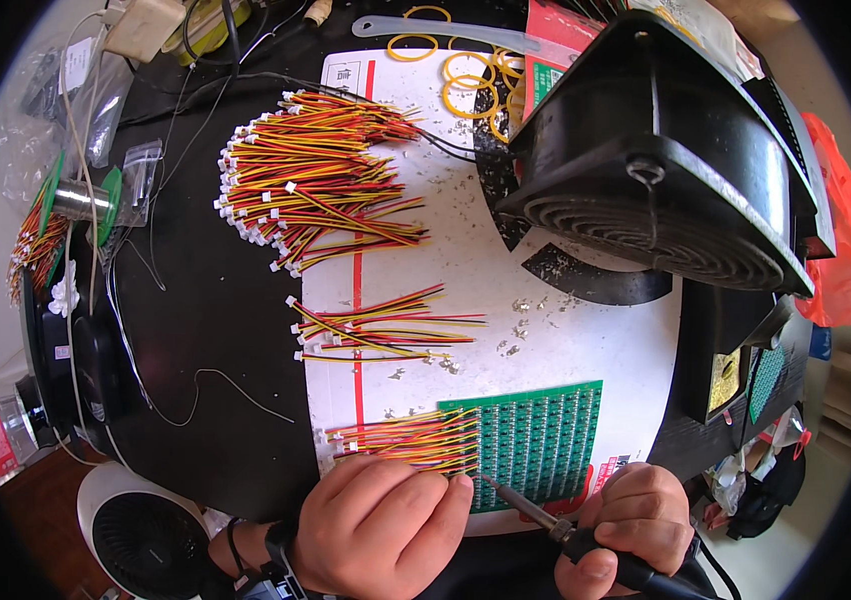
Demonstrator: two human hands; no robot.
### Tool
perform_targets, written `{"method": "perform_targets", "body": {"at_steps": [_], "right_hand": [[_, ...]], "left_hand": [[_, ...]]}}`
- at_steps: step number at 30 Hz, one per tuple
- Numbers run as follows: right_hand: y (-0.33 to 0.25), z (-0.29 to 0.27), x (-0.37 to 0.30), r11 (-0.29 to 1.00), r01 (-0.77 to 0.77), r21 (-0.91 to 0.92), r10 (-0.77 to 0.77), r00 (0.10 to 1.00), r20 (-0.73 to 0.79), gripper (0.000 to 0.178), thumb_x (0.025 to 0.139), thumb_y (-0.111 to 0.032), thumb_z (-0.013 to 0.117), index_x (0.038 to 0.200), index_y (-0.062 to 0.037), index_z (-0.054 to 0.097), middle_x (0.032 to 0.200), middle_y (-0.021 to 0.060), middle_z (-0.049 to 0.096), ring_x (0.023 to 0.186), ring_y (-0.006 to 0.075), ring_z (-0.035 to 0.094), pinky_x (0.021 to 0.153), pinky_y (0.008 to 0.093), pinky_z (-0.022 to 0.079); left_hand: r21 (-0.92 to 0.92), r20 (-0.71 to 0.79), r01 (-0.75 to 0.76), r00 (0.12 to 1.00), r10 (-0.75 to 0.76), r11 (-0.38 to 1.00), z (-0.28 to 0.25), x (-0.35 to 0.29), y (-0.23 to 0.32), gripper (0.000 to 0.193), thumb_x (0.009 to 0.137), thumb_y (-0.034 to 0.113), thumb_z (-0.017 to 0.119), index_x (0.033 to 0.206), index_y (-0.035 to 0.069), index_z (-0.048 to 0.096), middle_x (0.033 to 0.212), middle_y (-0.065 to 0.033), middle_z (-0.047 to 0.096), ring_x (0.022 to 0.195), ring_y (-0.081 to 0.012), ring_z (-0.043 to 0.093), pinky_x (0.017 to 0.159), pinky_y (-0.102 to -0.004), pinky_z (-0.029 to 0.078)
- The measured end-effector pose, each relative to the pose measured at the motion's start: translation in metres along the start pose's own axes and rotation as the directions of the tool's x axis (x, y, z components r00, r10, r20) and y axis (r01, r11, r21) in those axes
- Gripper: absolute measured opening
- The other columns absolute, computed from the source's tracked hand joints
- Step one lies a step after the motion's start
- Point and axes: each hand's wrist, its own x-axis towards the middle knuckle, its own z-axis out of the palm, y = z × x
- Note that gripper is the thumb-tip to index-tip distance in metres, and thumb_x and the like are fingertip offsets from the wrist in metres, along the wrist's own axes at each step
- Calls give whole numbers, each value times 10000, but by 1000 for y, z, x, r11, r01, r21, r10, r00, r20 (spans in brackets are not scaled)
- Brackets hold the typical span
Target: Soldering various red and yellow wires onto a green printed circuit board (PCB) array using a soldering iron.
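Observation:
My right hand (641,520) grips the dark handle of a soldering iron (536,510). Its metal tip points left, to the lower left part of a green circuit board panel (546,430) with rows of small boards. My left hand (381,520) is closed at the panel's left edge, thumb and finger pressed together beside the tip; what they pinch is hidden. Red, yellow and black wires (411,438) with white connectors lie side by side, their ends along the panel's left edge. The left hand covers some of them.
A large pile of connector wires (326,180) and a smaller bunch (376,325) lie farther up the white sheet (586,340). A black fan (656,170) stands at the right. Solder bits, yellow rubber bands (471,98), a solder spool (81,200) and a white fan (146,540) surround the work.

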Motion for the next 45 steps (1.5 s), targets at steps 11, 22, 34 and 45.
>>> {"method": "perform_targets", "body": {"at_steps": [11,22,34,45], "right_hand": [[4,2,5,999,-13,45,12,1000,14,183,826,-92,714,839,28,577,648,102,573,524,200,538,507,314,462],[4,1,1,998,-63,-8,64,998,24,253,795,-170,793,798,-13,594,625,68,581,519,189,546,493,299,464],[12,18,-3,987,137,86,-109,956,-271,221,844,-108,661,777,19,493,574,57,467,450,172,462,410,287,392],[5,11,0,993,100,59,-85,971,-225,193,857,-96,670,808,25,528,603,81,513,481,180,501,432,292,424]], "left_hand": [[21,31,26,999,-27,999,-2,-5,-3,226,691,-57,703,915,-33,720,815,-91,599,655,-231,591,549,-318,496],[39,21,-1,1000,0,999,-1,-6,-4,249,699,-59,691,948,-57,700,817,-98,593,636,-227,587,542,-319,493],[46,31,-5,1000,3,999,-2,-3,-3,200,704,-57,694,904,-59,702,791,-96,591,632,-226,581,541,-315,489],[18,-35,41,999,-40,999,-29,4,2,229,668,-61,744,894,-28,735,854,-137,674,674,-236,627,566,-318,517]]}}
